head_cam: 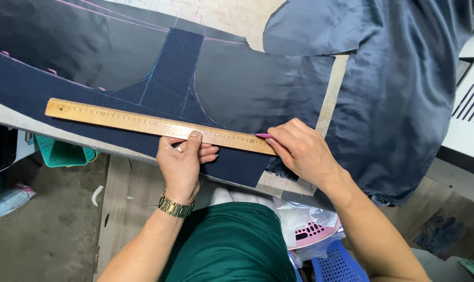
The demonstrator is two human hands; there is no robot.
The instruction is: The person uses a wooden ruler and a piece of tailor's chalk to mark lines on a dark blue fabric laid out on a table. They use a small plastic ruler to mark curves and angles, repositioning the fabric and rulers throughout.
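Ruler (158, 126) flat on cloth (64, 91), running along near edge of table (17, 121), slanting slightly toward the right. Left hand (182, 159) pressed on ruler past its middle, thumb on top. Right hand (299, 151) at ruler's right end, pinching chalk (263, 135) against that end. Lining (404, 78) draped over right side of table, hanging past near edge. Paper pattern (221, 15) behind, at far edge, partly under lining. Below near edge: basket (64, 154) at left, stool (336, 263) at right, bag (299, 219) on top of stool.
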